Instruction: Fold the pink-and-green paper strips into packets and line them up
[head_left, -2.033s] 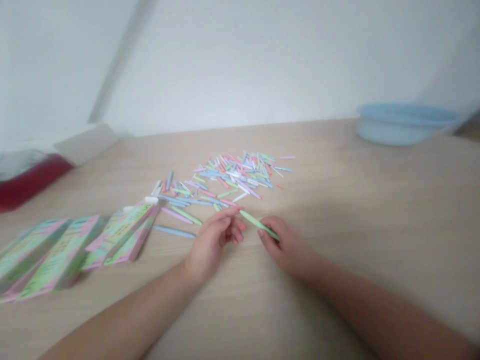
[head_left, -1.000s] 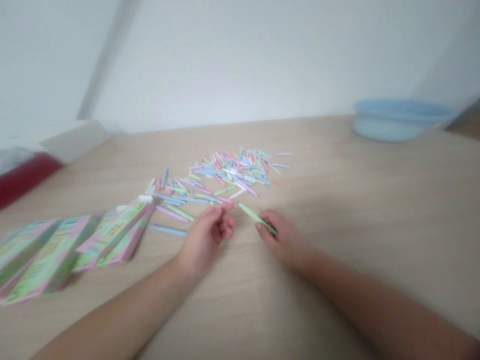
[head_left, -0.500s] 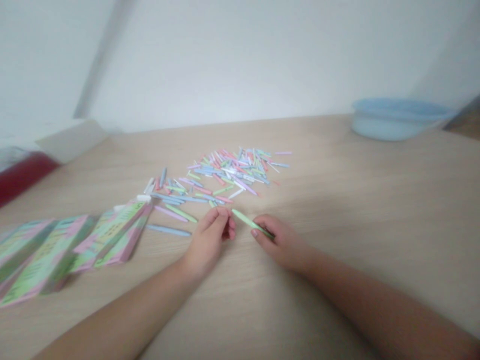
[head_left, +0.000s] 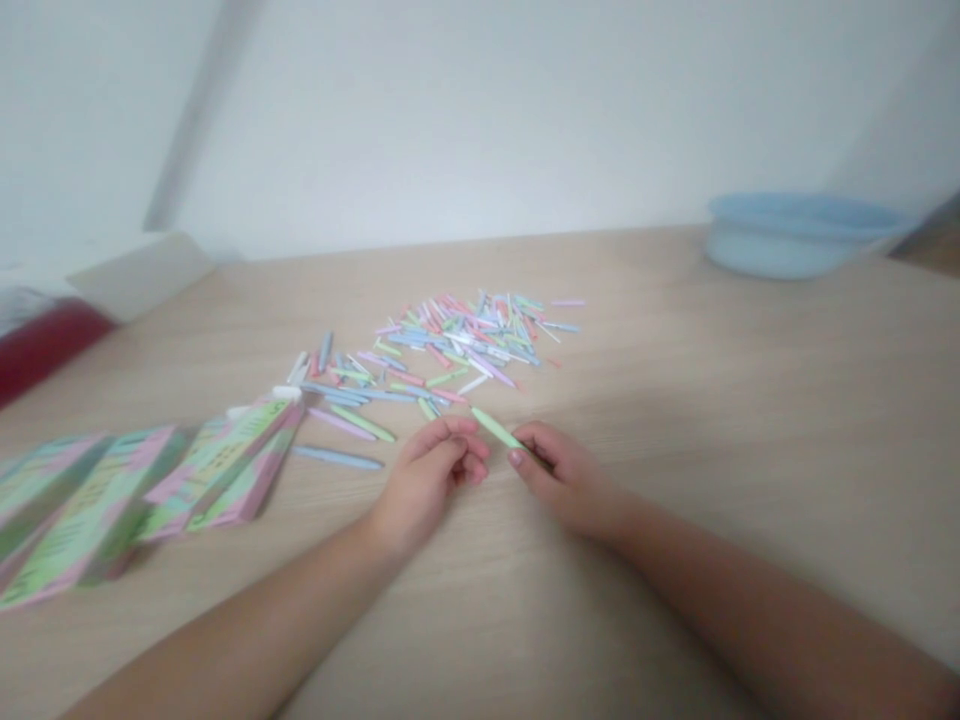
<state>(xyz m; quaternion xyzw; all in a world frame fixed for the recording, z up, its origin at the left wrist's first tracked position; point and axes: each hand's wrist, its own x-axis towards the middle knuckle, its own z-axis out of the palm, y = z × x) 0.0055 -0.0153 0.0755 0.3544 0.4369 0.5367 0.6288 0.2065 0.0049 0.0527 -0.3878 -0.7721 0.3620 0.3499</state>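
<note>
**Item 1:** one slim, tapered pale green stick [head_left: 496,428], possibly folded paper, though the blur leaves the material unsure. It sits above the wooden table [head_left: 750,480], angled up and away from the person, in the gap between the two hands. Likely very light and fairly stiff, but easily bent or crushed; a light hold near the middle seems safest.

**Item 2:** right hand [head_left: 570,482], palm down. Its right fingertips [head_left: 516,458] pinch the stick's lower end; which fingers do the pinching is hard to tell.

**Item 3:** left hand [head_left: 429,480], nearby and holding nothing visible. Its left fingers [head_left: 474,450] curl loosely together.

**Surroundings:** a loose heap of pastel sticks [head_left: 457,345] lies beyond the hands, with a pale blue stick [head_left: 337,458] apart from it. Pink-and-green printed boxes [head_left: 217,475] lie to the left, and a light blue plastic basin [head_left: 795,238] stands at the far right.
</note>
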